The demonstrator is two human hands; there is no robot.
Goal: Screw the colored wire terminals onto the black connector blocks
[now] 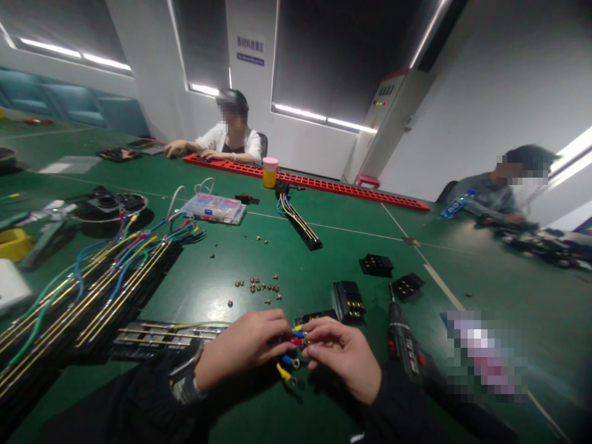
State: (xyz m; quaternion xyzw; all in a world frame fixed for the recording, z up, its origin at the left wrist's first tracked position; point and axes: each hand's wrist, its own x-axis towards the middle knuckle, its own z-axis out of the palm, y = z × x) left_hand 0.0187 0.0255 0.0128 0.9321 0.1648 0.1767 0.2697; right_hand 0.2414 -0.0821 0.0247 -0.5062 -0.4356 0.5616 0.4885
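My left hand (243,351) and my right hand (345,356) meet low in the middle of the green table (485,259). Both are closed in a pinch around a small bundle of wire ends with red, blue and yellow ring terminals (291,354). A black terminal block (315,317) lies just behind my fingers. Several loose brass screws (259,288) are scattered a little farther back. A black electric screwdriver (404,342) lies to the right of my right hand.
Long black terminal strips with coloured wires (87,290) fill the left side. More black blocks (349,302) sit right of centre. A clear parts box (215,208), a yellow jar (270,172) and a long red strip (314,182) lie farther back. Two other people sit across and right.
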